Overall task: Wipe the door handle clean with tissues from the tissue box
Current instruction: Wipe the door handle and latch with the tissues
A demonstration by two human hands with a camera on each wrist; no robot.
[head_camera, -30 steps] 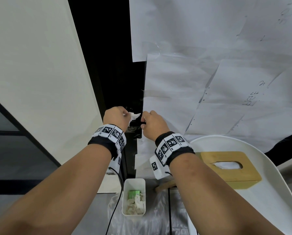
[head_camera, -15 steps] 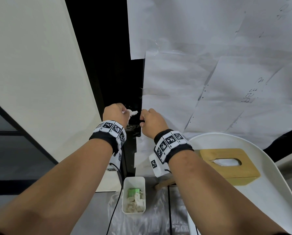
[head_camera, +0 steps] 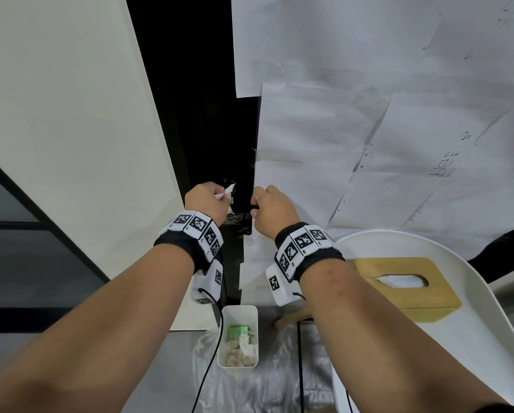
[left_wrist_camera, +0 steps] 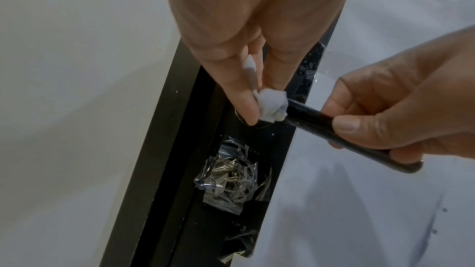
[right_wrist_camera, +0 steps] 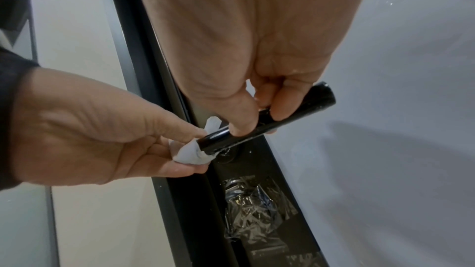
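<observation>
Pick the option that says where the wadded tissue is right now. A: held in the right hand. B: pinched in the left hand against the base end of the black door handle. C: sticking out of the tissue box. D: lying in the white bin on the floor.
B: the left hand pinches the tissue against the door handle, whose outer part the right hand grips.

Tissue box on table right of handle; bin below hands, on floor.
</observation>
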